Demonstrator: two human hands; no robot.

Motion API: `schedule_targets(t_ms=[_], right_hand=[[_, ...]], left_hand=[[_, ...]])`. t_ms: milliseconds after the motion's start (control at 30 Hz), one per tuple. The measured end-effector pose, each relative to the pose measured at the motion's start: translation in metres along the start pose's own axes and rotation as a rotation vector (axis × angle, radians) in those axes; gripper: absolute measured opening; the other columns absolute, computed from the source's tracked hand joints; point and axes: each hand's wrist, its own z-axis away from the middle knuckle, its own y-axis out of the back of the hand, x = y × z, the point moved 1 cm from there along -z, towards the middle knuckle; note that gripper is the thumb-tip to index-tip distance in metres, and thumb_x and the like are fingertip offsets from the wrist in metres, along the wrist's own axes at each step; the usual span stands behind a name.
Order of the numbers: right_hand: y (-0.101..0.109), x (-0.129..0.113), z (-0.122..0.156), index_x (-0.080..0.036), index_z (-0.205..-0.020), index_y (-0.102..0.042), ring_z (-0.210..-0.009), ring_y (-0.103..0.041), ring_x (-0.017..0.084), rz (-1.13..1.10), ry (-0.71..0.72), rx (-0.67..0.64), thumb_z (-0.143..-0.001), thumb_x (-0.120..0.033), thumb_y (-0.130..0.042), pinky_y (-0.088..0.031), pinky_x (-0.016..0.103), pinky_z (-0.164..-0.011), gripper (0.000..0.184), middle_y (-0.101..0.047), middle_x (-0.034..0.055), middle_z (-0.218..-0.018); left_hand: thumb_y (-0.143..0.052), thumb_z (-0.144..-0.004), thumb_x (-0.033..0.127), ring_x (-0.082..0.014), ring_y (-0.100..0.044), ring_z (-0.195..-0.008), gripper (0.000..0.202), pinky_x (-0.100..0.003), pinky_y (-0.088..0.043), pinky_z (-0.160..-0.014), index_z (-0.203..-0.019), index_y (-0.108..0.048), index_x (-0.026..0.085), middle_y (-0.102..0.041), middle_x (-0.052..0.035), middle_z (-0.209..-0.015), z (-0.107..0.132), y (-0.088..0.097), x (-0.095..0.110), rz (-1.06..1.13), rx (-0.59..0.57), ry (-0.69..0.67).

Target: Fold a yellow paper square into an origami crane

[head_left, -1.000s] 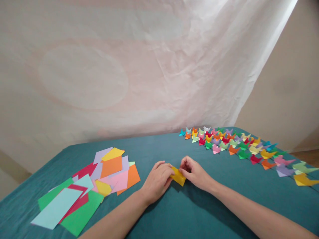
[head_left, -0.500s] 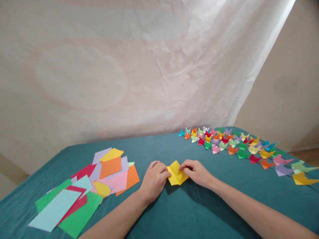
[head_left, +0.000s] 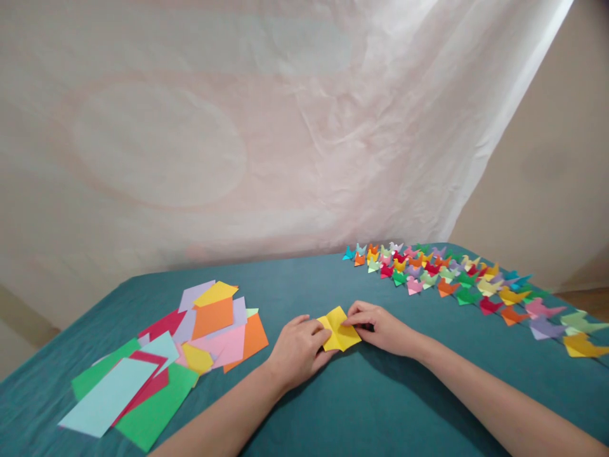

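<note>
Between my hands is a small piece of yellow origami paper, creased down its middle and partly opened out. My left hand grips its left side, with the thumb low by the paper's near edge and the fingers over its left part. On the opposite side, my right hand pinches the right edge between thumb and fingertips. The paper is just over the cloth; whether it touches the cloth I cannot tell.
Loose coloured paper sheets lie in an overlapping pile on the left. Rows of small folded paper birds stand along the right. A teal cloth covers the table, and a pale hanging sheet rises behind it.
The yellow paper has been spread somewhat flatter. My left thumb has moved down beneath its near edge, and my right hand has shifted slightly. The view has moved a little.
</note>
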Motion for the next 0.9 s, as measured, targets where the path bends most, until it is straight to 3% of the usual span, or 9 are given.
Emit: schedule_targets(t_ms=[167,433,633,733,800,900], right_hand=[[0.001,0.003,0.002,-0.027,-0.095,-0.072,-0.081,-0.057,0.017,0.101,-0.005,-0.051,-0.081,-0.018,-0.056,-0.045,0.029,-0.074,0.024,-0.057,0.0038,-0.088],[0.005,-0.007,0.001,-0.022,-0.084,-0.071,-0.083,-0.055,0.018,0.011,0.007,-0.055,-0.082,-0.025,-0.057,-0.044,0.033,-0.077,0.015,-0.061,0.0055,-0.090],[-0.001,-0.004,-0.001,-0.020,-0.070,-0.065,-0.075,-0.054,0.016,0.009,-0.001,-0.016,-0.092,-0.033,-0.043,-0.043,0.031,-0.073,0.033,-0.063,0.0043,-0.081],[-0.006,-0.001,-0.003,-0.018,-0.071,-0.063,-0.072,-0.054,0.016,0.008,-0.042,0.046,-0.093,-0.032,-0.041,-0.042,0.029,-0.071,0.034,-0.062,0.0039,-0.076],[-0.009,0.001,-0.003,-0.017,-0.073,-0.062,-0.071,-0.054,0.015,0.008,-0.086,0.094,-0.092,-0.032,-0.042,-0.043,0.028,-0.068,0.031,-0.061,0.0040,-0.077],[-0.013,0.004,-0.003,-0.017,-0.075,-0.060,-0.071,-0.054,0.015,0.009,-0.131,0.155,-0.090,-0.030,-0.046,-0.043,0.027,-0.067,0.025,-0.060,0.0042,-0.080]], left_hand=[[-0.047,-0.091,0.029,-0.0186,-0.061,-0.087,0.020,-0.036,-0.045,-0.086,-0.097,-0.064,0.022,-0.066,-0.0042,-0.091,0.000,0.001,0.002,0.035,0.022,0.010],[-0.046,-0.091,0.026,-0.0166,-0.060,-0.083,0.022,-0.028,-0.047,-0.076,-0.086,-0.068,0.021,-0.064,-0.0031,-0.091,0.000,-0.003,-0.004,0.287,0.072,0.206],[-0.046,-0.090,0.026,-0.0160,-0.058,-0.078,0.023,-0.027,-0.047,-0.073,-0.080,-0.066,0.020,-0.062,-0.0031,-0.087,-0.002,-0.002,-0.004,0.343,0.086,0.249],[-0.046,-0.091,0.026,-0.0158,-0.058,-0.077,0.024,-0.027,-0.047,-0.072,-0.077,-0.064,0.019,-0.061,-0.0029,-0.085,-0.002,-0.004,-0.006,0.360,0.085,0.269],[-0.045,-0.091,0.026,-0.0160,-0.058,-0.077,0.022,-0.028,-0.048,-0.072,-0.080,-0.064,0.019,-0.061,-0.0029,-0.085,-0.002,-0.005,-0.007,0.370,0.086,0.282],[-0.047,-0.090,0.024,-0.0172,-0.059,-0.088,0.020,-0.030,-0.049,-0.079,-0.106,-0.058,0.019,-0.061,-0.0049,-0.097,-0.002,-0.004,-0.008,0.375,0.138,0.282]])
